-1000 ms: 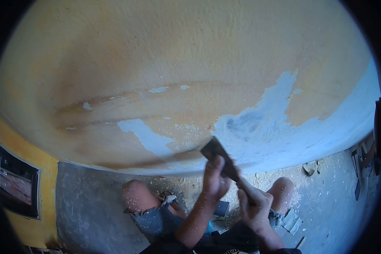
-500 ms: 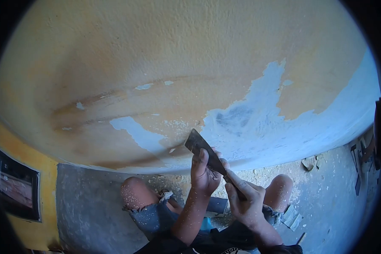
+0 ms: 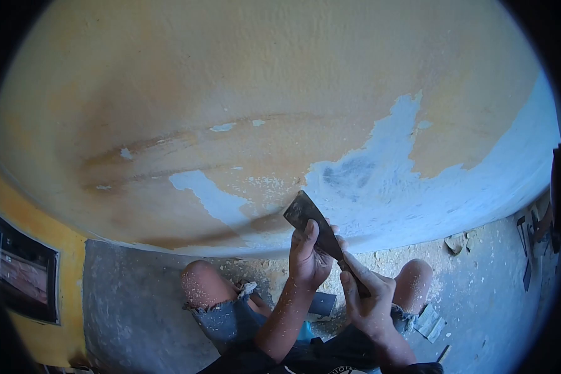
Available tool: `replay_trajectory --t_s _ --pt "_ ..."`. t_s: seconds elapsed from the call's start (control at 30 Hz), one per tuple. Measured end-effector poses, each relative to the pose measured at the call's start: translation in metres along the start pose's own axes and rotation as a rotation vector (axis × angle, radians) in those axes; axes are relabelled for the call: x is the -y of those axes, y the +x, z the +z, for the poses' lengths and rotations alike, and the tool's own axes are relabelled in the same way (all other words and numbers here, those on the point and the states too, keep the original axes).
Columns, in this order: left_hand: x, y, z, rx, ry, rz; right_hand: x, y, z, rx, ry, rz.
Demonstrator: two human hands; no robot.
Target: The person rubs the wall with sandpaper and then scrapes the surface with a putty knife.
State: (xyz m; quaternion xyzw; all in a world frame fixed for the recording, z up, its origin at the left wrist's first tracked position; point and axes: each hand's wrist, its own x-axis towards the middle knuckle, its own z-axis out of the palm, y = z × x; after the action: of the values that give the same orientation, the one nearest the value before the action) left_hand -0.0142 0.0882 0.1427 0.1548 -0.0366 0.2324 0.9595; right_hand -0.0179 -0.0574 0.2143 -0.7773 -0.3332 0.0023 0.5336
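A dark metal putty knife [image 3: 318, 229] is held between my two hands, its wide blade edge pointing up and left at the wall. My left hand [image 3: 310, 258] pinches the blade, thumb flat on its face and fingers behind it. Lower down, my right hand [image 3: 369, 293] wraps the handle, with a finger stretched along it toward the blade. The blade edge overlaps the wall [image 3: 243, 75] between two bare whitish patches where the yellowish paint is gone. Specks of paint dust cover my left forearm.
Grey concrete floor [image 3: 143, 299] around my bent knees carries paint flakes [image 3: 455, 244]. A crumpled greyish piece [image 3: 429, 323] lies beside my right knee. Another dark flat piece [image 3: 322, 303] sits between my legs. Long dark tools [image 3: 526, 249] lie at the far right. A dark-framed panel [image 3: 22, 265] is at left.
My hands and the putty knife sit slightly farther right in view, and the wall patches have shifted right too. Both grips on the knife look the same.
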Motion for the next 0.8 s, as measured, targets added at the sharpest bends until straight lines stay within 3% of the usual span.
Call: replay_trajectory --t_s 0.13,0.2,0.37,0.43,0.47,0.63,0.8 --pt "-0.001 0.004 0.0 0.009 -0.111 -0.011 0.003 0.004 0.003 0.038 0.029 0.085" --pt "-0.019 0.004 0.002 0.058 -0.028 0.023 0.008 0.01 0.01 0.038 0.065 -0.007" --pt "0.001 0.004 0.005 -0.101 -0.01 0.023 -0.002 0.007 0.003 0.01 0.031 -0.047" --pt "-0.015 0.006 0.001 0.103 -0.079 0.007 0.005 0.008 0.015 -0.01 0.023 -0.065" --pt "-0.028 0.003 0.008 0.103 0.002 0.026 0.013 0.01 0.014 0.061 0.024 -0.025" --pt "-0.003 0.003 0.015 -0.036 -0.085 -0.046 0.002 0.002 0.005 -0.012 -0.007 -0.082" --pt "-0.003 0.003 0.01 -0.012 -0.083 -0.023 0.004 0.001 -0.004 0.016 0.017 0.052"
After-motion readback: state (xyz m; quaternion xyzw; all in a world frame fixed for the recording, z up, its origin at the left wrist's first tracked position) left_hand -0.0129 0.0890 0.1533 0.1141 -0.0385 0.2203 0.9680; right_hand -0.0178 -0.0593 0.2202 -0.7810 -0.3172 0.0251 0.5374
